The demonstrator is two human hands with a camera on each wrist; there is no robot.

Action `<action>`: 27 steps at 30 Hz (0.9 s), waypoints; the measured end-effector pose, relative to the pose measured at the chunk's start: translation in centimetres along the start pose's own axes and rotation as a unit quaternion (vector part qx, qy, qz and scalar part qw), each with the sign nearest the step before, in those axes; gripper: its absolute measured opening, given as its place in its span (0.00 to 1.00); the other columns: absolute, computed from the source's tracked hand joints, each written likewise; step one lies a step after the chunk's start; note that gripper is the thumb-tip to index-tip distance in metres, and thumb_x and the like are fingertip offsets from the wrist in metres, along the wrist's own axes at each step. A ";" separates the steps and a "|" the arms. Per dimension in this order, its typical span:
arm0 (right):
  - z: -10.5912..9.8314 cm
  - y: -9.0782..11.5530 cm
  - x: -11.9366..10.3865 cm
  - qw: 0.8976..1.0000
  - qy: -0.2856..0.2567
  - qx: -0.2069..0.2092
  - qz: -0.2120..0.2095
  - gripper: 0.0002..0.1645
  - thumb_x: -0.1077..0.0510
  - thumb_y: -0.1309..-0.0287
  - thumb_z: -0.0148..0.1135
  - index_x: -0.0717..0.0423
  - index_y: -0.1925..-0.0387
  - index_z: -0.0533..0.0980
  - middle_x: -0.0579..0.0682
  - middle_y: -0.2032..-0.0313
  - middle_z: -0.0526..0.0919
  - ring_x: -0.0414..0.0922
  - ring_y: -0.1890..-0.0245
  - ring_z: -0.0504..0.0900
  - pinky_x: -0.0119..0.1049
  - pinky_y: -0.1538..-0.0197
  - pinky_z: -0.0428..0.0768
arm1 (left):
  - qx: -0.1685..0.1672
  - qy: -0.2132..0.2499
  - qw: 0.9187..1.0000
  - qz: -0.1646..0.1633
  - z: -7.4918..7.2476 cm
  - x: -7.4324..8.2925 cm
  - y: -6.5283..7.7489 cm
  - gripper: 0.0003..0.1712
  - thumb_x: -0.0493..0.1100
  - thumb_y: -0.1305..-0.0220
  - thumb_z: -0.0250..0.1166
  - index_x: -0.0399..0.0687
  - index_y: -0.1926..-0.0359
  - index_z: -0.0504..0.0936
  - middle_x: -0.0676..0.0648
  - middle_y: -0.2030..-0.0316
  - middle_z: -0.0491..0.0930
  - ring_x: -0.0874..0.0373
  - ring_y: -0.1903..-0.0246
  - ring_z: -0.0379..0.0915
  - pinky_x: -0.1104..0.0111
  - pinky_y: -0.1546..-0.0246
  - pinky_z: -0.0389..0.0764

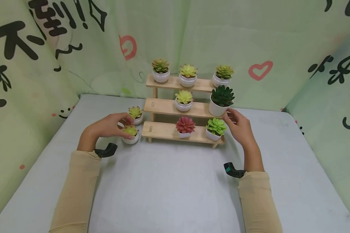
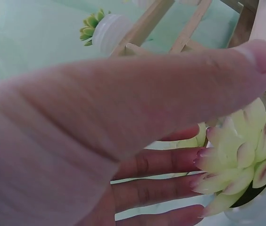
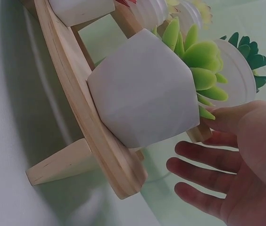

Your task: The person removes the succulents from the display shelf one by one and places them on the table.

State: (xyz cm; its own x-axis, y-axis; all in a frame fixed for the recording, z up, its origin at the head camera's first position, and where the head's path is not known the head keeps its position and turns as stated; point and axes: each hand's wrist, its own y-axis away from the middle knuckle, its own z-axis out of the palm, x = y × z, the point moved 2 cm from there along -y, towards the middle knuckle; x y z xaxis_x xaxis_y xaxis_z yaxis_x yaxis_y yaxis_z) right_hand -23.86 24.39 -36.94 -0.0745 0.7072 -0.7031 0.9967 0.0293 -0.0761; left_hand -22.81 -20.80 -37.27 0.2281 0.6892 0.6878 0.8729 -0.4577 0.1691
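Note:
My left hand reaches round a yellow-green succulent in a white pot on the table, left of the wooden stand. Its thumb lies in front of the plant and its fingers behind; in the left wrist view, fairly straight fingertips meet the pink-tipped leaves. Behind it is a second yellow-green succulent. At the right end of the middle shelf, my right hand has its thumb and forefinger beside the white pot of a dark green succulent. The other fingers extend loosely, with nothing between them.
The three-tier wooden stand holds several potted succulents. A red one and a bright green one occupy the lowest shelf. A yellow-green one sits mid-shelf. Behind the white table hangs a printed green curtain.

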 end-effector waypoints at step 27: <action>0.0 0.0 0.2 1.000 0.001 0.000 0.003 0.33 0.44 0.28 0.47 0.53 0.28 0.59 0.63 0.35 0.70 0.61 0.35 0.70 0.57 0.34 0.70 | 0.117 0.046 0.990 0.064 -0.8 0.9 -0.1 0.26 0.48 0.38 0.67 0.42 0.42 0.73 0.41 0.46 0.76 0.47 0.44 0.72 0.50 0.40 0.72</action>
State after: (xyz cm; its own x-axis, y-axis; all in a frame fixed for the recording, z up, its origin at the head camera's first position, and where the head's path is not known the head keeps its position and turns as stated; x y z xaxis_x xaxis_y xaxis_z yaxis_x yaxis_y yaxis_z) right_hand -23.90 24.52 -37.09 -0.0690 0.7082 -0.7026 0.9971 0.0255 -0.0723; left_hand -22.99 -20.59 -36.14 0.3134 0.5748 0.7559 0.9175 -0.3885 -0.0850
